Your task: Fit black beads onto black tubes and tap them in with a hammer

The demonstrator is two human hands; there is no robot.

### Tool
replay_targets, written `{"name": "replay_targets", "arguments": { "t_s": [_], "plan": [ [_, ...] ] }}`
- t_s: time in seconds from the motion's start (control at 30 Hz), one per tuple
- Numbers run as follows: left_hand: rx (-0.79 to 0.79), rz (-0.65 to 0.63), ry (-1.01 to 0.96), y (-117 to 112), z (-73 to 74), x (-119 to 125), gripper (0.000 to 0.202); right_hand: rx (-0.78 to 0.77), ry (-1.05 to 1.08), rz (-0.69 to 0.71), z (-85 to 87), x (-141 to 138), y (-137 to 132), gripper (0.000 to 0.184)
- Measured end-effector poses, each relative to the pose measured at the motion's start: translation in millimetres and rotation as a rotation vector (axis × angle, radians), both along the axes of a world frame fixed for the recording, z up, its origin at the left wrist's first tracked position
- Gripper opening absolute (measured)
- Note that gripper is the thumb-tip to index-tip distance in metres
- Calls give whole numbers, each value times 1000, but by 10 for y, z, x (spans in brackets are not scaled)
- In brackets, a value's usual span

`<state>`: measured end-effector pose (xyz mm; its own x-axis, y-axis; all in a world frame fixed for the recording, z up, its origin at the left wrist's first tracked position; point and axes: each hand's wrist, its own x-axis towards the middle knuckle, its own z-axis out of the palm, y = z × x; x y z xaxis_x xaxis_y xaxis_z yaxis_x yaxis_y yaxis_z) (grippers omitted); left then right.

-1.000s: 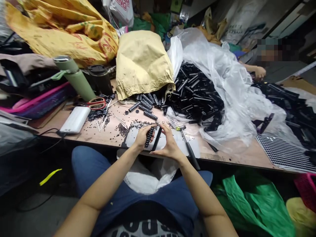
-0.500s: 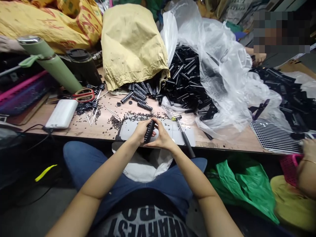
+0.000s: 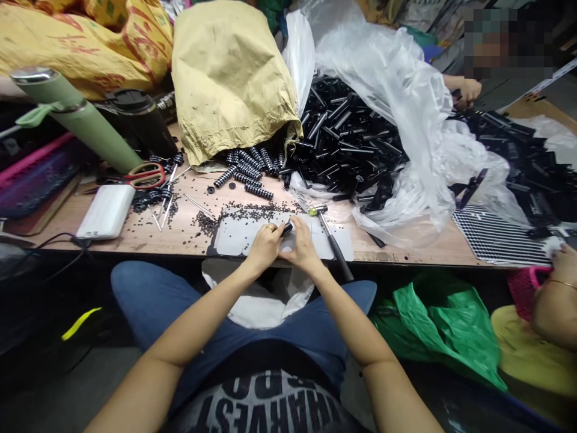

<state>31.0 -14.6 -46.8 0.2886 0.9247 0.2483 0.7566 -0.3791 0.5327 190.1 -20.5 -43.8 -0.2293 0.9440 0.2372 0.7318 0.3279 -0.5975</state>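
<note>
My left hand (image 3: 262, 246) and my right hand (image 3: 300, 245) meet over a grey mat (image 3: 234, 236) at the table's near edge. Both are closed around a small black part (image 3: 286, 228), of which only the tip shows between the fingers. Several black-and-white ribbed rollers (image 3: 247, 172) lie spilled from a tan paper sack (image 3: 228, 78) just beyond. Tiny black beads (image 3: 252, 211) are scattered above the mat. A small hammer (image 3: 328, 237) lies right beside my right hand.
A heap of black tubes (image 3: 342, 141) sits in clear plastic sheeting (image 3: 406, 108). At left are a green flask (image 3: 76, 117), a black cup (image 3: 137, 123), scissors (image 3: 144, 175) and a white power bank (image 3: 106, 211). Another person's hand (image 3: 469, 91) works at the far right, an arm (image 3: 556, 297) nearer.
My hands lowered from holding the ribbed roller and black tube upright to pressing together down on the mat. The roller is now hidden in my grip. The view shifted closer.
</note>
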Motion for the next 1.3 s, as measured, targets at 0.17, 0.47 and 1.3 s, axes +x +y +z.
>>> {"name": "replay_targets", "arguments": {
  "t_s": [0.17,0.47,1.3],
  "plan": [
    [117,-128,249,18,-20,-160,40,-150,-418,-629,146,695,-167,34],
    [142,-79,281,-55,-95,-174,48,-236,-182,-354,368,488,-663,37],
    [-80,89,62,160,366,-312,30,-258,-416,-405,396,600,-361,39]
  ]
}}
